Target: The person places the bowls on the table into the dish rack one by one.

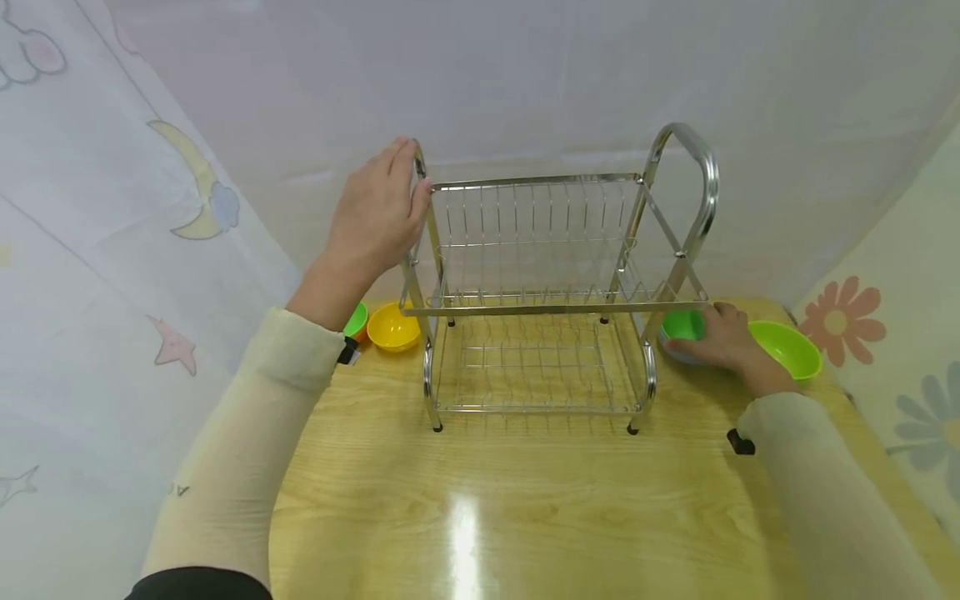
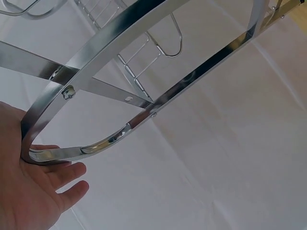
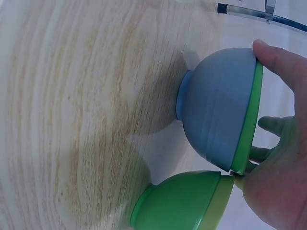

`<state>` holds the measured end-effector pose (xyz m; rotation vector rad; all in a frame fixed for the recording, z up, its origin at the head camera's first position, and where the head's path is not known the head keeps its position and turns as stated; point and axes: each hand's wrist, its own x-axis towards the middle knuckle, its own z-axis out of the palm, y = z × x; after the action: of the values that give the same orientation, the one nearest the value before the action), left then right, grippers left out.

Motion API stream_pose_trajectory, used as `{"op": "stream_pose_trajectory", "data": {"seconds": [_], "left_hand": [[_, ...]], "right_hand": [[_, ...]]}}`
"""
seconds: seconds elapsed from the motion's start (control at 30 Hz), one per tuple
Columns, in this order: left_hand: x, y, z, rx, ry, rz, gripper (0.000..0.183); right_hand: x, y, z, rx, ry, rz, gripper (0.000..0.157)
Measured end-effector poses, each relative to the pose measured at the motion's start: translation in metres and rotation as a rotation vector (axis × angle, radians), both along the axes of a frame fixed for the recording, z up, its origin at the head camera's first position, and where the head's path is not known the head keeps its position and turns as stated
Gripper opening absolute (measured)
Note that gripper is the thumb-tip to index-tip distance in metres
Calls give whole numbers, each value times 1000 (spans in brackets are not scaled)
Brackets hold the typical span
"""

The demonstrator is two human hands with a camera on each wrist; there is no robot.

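Pale cloth (image 1: 525,83) hangs behind the scene, with a printed moon at left and flowers at right, and before it is a glossy wooden table (image 1: 525,500). On its far middle part stands upright a two-tier chrome dish rack (image 1: 555,310). Left hand (image 1: 378,208) rests on the rack's left handle (image 2: 110,40), which lies against the palm; its fingers are loose, not wrapped tightly. Right hand (image 1: 723,340), just beyond the rack's right side, holds by the rim a blue bowl (image 3: 218,105) with green inside; the thumb is on the rim, other fingers are partly hidden. I cannot tell if this bowl's base touches the table. Just right of it is a green bowl (image 1: 787,354). Left of the rack, a yellow bowl (image 1: 393,327) stands beside an orange bowl (image 1: 363,335) with green inside, which the left arm partly covers.
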<state>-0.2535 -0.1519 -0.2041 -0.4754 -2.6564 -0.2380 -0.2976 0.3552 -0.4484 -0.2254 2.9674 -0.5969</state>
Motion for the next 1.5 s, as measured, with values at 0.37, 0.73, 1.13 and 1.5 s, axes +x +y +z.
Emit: {"op": "stream_pose_trajectory", "data": {"seconds": [0.37, 0.73, 1.13, 1.5], "left_hand": [[-2, 4, 0, -26, -13, 3, 58], [-1, 6, 2, -34, -11, 8, 60], [0, 9, 1, -33, -19, 2, 60], [-3, 15, 1, -18, -13, -10, 60]], "right_hand": [[5, 3, 1, 6, 9, -2, 103], [7, 7, 9, 49, 52, -5, 106], [15, 12, 14, 38, 84, -50, 116], [41, 16, 27, 37, 190, -46, 113]]}}
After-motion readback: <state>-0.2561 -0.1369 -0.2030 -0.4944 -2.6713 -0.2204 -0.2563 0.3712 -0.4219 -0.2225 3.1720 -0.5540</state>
